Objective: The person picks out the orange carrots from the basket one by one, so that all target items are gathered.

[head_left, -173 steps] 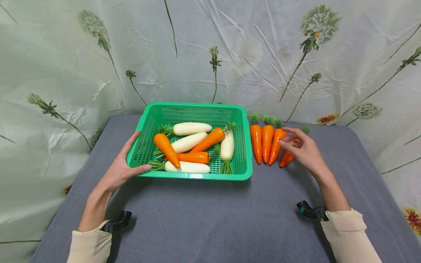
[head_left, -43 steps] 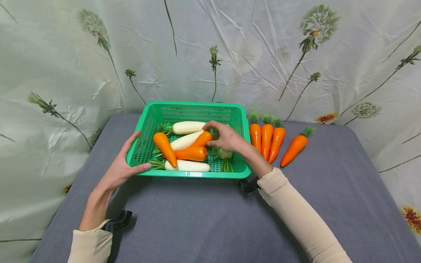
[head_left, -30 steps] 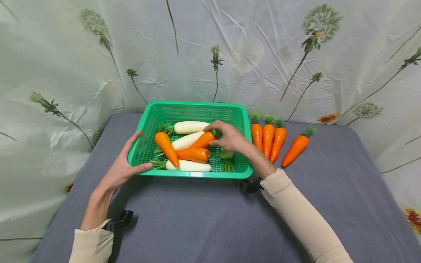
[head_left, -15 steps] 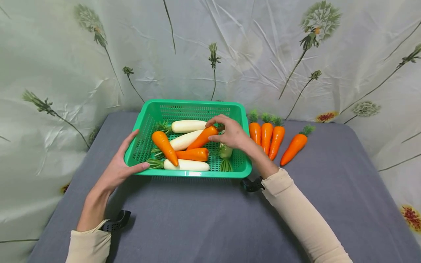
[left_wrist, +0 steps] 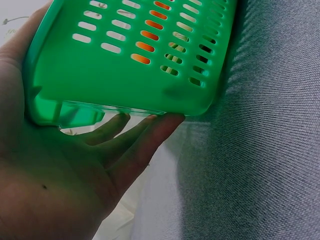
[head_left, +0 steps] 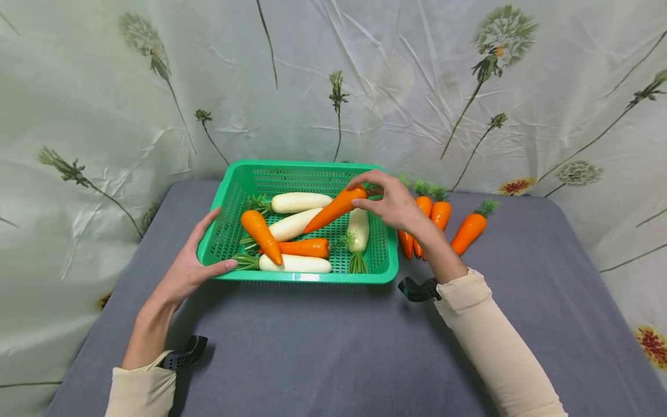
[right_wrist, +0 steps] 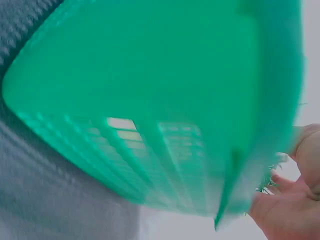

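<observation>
My right hand (head_left: 393, 200) pinches a carrot (head_left: 336, 209) near its leafy end, above the right part of a green plastic basket (head_left: 297, 277). The carrot slants, its tip down by a white radish (head_left: 294, 226); whether they touch, I cannot tell. My left hand (head_left: 190, 263) grips the basket's near left corner, thumb over the front rim and fingers along the outer wall, also visible in the left wrist view (left_wrist: 65, 185). More white radishes and two carrots, one of them a tilted carrot (head_left: 261, 236), lie inside. In the blurred right wrist view the basket wall hides most of the carrot.
Right of the basket, three carrots (head_left: 440, 214) lie side by side, partly behind my right forearm. A separate carrot (head_left: 469, 231) lies farther right. Grey cloth (head_left: 312, 347) covers the table. A flower-print curtain (head_left: 302, 87) hangs behind.
My right hand, earlier by the carrots on the table, reached into the basket, took hold of a carrot and raised it up and rightward. The left hand has stayed at the basket's corner.
</observation>
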Available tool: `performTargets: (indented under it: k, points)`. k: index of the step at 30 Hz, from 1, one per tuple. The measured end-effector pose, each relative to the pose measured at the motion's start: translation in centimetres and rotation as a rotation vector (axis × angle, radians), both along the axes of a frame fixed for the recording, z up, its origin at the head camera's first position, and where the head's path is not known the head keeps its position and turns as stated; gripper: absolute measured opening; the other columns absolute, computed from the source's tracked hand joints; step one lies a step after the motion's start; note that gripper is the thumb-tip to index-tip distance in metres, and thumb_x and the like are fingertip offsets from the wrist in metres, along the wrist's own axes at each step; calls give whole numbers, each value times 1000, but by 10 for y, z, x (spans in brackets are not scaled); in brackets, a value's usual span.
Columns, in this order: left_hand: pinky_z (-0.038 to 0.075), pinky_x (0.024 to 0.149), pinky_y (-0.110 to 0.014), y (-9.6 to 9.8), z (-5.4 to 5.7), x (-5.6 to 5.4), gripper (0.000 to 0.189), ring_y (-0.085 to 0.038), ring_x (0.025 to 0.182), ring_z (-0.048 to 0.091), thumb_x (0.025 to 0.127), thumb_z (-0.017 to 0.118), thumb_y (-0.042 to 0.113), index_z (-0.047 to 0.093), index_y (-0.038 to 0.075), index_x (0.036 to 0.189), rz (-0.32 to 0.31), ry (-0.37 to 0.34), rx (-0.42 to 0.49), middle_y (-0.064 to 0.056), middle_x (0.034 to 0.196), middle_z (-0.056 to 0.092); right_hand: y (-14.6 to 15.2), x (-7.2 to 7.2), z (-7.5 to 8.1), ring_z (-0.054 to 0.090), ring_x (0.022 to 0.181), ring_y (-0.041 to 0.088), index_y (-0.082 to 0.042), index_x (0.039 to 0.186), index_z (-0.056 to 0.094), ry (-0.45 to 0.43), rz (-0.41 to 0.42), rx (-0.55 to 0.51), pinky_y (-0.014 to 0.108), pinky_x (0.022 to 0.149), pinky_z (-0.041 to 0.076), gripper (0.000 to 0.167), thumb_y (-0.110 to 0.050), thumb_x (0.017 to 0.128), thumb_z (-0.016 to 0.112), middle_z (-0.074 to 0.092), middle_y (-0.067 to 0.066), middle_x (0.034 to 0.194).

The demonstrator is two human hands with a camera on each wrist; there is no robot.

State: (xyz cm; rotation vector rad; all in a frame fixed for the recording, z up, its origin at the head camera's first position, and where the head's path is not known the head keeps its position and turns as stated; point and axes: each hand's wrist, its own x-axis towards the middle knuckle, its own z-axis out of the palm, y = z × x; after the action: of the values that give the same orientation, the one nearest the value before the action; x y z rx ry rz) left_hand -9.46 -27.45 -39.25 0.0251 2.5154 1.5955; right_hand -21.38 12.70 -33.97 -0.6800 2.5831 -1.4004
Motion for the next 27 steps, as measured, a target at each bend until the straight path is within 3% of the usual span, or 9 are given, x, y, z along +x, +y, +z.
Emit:
performTargets:
  k: [7, 10, 15, 21, 27]
  points:
    - [34, 100, -16, 0, -1, 0, 104, -16, 135, 37, 92, 78, 17, 10, 49, 165, 5, -8, 0, -13, 172, 19, 24, -1, 4, 59, 127, 34, -7, 131, 67, -21, -45, -33, 48, 109, 51, 35, -11, 97, 73, 58, 14, 138]
    - [33, 102, -20, 0, 0, 0, 104, -18, 137, 36, 92, 78, 18, 10, 50, 164, 4, -13, -1, -12, 173, 18, 35, 0, 6, 61, 128, 38, -9, 133, 66, -63, -65, -44, 47, 102, 55, 36, -15, 98, 73, 56, 13, 142]
    - [33, 100, -17, 1, 0, 0, 105, -19, 137, 36, 92, 78, 17, 9, 49, 165, 0, -13, -3, -13, 173, 18, 52, 2, 8, 62, 131, 38, -12, 134, 64, -118, -103, -73, 34, 91, 60, 36, -19, 99, 72, 54, 9, 147]
    - [34, 98, -14, 1, -1, 0, 104, -17, 136, 37, 92, 78, 18, 9, 49, 165, -1, -10, -3, -13, 172, 19, 66, 5, 11, 64, 129, 36, -14, 131, 66, -87, -137, -79, 31, 94, 58, 34, -21, 99, 73, 59, 6, 142]
    - [34, 102, -23, 0, 0, 0, 104, -21, 139, 36, 92, 78, 19, 9, 50, 164, 5, -18, -10, -12, 173, 17, 77, 7, 14, 68, 121, 34, -11, 131, 66, -74, -143, -95, 24, 87, 58, 34, -19, 99, 73, 61, 8, 140]
